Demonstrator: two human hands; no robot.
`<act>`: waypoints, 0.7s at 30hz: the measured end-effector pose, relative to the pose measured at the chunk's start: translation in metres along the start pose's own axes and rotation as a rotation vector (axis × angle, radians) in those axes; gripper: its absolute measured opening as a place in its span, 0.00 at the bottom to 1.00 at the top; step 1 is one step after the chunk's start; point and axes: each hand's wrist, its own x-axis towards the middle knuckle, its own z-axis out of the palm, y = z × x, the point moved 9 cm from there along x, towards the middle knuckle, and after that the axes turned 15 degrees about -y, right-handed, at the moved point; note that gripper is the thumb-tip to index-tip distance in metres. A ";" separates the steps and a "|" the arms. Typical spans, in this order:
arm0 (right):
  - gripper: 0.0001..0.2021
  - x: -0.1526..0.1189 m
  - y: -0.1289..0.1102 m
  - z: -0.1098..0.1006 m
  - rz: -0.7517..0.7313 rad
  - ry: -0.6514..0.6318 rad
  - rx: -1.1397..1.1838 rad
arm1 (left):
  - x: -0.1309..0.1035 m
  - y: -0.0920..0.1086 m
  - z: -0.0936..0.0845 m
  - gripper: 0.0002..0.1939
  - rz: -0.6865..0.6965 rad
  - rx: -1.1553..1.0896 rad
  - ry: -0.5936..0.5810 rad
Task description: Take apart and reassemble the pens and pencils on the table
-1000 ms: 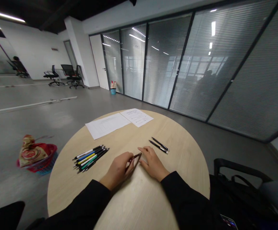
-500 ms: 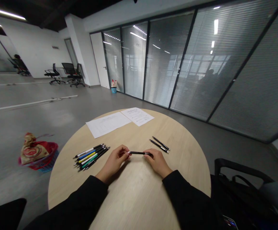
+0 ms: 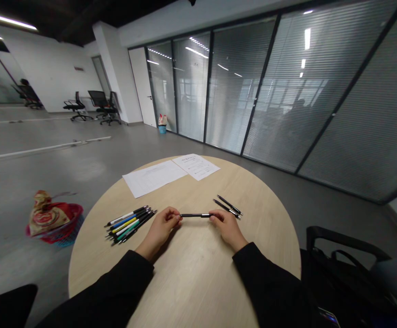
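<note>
A black pen (image 3: pixel 195 215) stretches level between my two hands, just above the table. My left hand (image 3: pixel 164 225) pinches its left end between thumb and fingers. At the other end, my right hand (image 3: pixel 226 226) closes on the pen with thumb and index finger, hiding its tip. Beyond my right hand, two black pens (image 3: pixel 226 207) lie side by side at a slant. To the left of my left hand is a row of several pens (image 3: pixel 130 224), with white, blue, yellow, green and black barrels.
Two printed paper sheets (image 3: pixel 155 176) lie at the far side of the round wooden table (image 3: pixel 191 273). On the floor at left stands a basket (image 3: pixel 77 223) with a paper bag (image 3: pixel 49 216) in it. A black chair (image 3: pixel 342 241) is close at right.
My hands have drawn slightly apart, and more of the pen shows between them. The loose pens and papers have stayed in place.
</note>
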 end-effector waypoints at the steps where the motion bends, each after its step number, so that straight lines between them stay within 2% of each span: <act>1: 0.14 0.001 0.003 0.000 0.008 0.003 0.014 | 0.000 0.000 0.000 0.14 -0.003 0.008 0.004; 10: 0.14 0.002 0.013 -0.001 0.012 0.012 0.042 | 0.003 -0.002 -0.001 0.14 0.015 0.051 -0.004; 15: 0.14 0.002 0.013 -0.001 0.018 0.012 0.033 | 0.003 -0.001 0.000 0.15 0.042 0.084 -0.021; 21: 0.12 0.001 0.008 -0.001 0.011 0.007 0.022 | 0.003 -0.005 0.005 0.15 0.001 0.073 -0.081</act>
